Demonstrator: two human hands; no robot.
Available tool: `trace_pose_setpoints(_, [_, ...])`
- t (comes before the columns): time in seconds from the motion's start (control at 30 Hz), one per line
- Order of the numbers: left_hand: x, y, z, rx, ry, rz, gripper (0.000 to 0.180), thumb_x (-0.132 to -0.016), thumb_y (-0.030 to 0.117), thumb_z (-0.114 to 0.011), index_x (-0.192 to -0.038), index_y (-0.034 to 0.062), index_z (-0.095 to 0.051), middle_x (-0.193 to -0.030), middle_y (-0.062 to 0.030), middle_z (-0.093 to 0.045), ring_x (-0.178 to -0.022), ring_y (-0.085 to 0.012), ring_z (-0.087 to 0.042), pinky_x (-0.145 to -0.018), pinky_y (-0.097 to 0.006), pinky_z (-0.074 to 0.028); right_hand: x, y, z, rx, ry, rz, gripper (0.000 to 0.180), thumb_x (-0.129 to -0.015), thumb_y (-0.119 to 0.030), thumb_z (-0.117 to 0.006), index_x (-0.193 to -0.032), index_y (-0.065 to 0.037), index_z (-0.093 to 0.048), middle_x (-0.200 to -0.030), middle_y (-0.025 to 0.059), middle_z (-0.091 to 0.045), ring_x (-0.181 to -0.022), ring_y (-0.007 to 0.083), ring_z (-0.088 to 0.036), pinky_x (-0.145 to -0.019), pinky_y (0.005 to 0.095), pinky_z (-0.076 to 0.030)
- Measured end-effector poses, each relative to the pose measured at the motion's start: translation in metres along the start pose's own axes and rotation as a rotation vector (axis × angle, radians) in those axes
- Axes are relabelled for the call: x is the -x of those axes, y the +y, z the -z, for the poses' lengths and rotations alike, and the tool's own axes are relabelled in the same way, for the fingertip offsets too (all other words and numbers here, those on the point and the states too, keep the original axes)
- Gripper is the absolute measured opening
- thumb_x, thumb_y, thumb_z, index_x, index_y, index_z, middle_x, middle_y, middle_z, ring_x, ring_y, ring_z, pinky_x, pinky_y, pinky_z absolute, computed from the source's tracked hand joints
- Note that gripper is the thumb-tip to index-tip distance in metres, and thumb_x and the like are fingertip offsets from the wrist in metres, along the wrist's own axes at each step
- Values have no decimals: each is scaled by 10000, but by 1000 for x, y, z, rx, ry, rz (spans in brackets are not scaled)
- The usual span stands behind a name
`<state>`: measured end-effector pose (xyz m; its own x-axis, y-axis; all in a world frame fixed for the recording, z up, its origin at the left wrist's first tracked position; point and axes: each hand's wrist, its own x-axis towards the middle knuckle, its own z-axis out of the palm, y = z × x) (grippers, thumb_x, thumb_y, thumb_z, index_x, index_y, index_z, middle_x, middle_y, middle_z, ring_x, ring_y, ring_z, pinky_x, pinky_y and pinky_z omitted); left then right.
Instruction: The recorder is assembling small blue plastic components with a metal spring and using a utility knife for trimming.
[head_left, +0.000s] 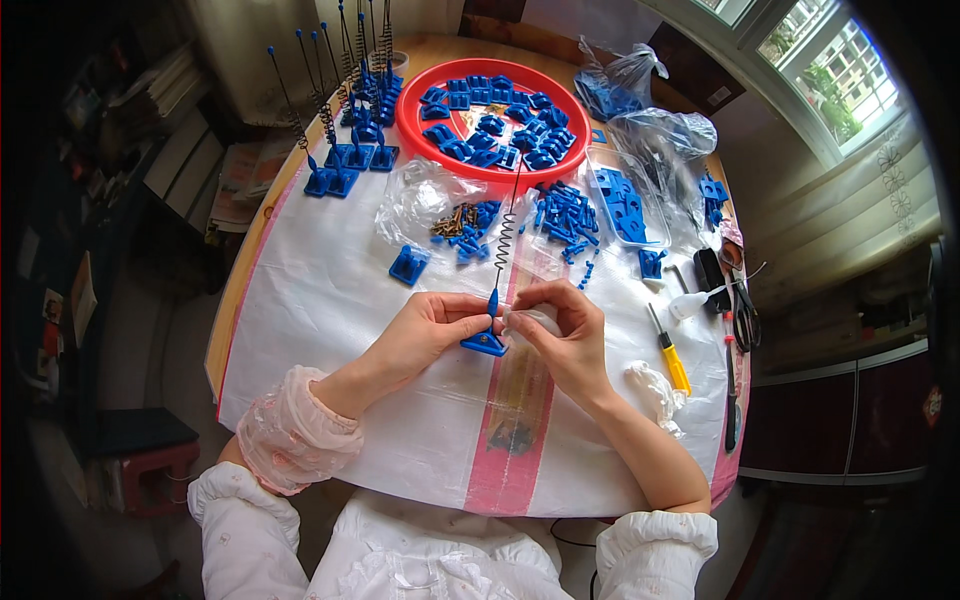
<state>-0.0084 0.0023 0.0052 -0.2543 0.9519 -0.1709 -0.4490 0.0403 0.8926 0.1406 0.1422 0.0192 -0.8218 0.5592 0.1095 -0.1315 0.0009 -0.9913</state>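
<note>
Both hands meet mid-table. Left hand pinches a blue plastic square base with an upright steel spring rod; right hand, fingers closed, steadies it from the other side. Looks like mid-assembly: seating the rod. Next needs a straight downward push. Finished units far left, red round tray of blue parts behind.

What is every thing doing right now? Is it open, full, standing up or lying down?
Left hand: grip shut on the blue spring piece.
Right hand: fingers pinched at the blue spring piece's base.
Blue spring piece: held upright.
Red tray: partly filled with blue parts.
Finished spring pieces: standing upright.
Yellow screwdriver: lying flat, untouched.
Plastic bags: open, crumpled.
</note>
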Motion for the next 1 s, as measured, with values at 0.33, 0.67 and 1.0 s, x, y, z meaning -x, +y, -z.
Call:
trace_pose_setpoints(0.33, [1,-9,-4,-183,25,-74,279,-948,52,-641,-1209,-45,-657,-1108,-101,-713,-1026,-136,-670,-912,-252,-526,-1,4,-1,373,-25,225,119,-792,10,-760,-897,3,-704,-924,69,-630,-868,156,-620,-722,274,-487])
trace_pose_setpoints(0.67, [2,-4,-5,-152,6,-61,270,-952,2,-600,-1211,-54,-651,-1081,-106,-715,-970,-137,-679,-877,-267,-551,1,2,-3,299,-15,125,78,-808,29,-708,-878,31,-674,-916,83,-628,-846,166,-631,-758,276,-503])
trace_pose_setpoints(1.0, [1,-2,-2,-106,-6,-38,263,-967,14,-578,-1211,-56,-649,-1044,-115,-724,-955,-145,-691,-884,-269,-554,1,7,-2,225,76,39,67,-829,15,-709,-887,18,-676,-876,73,-650,-829,152,-634,-750,267,-496])
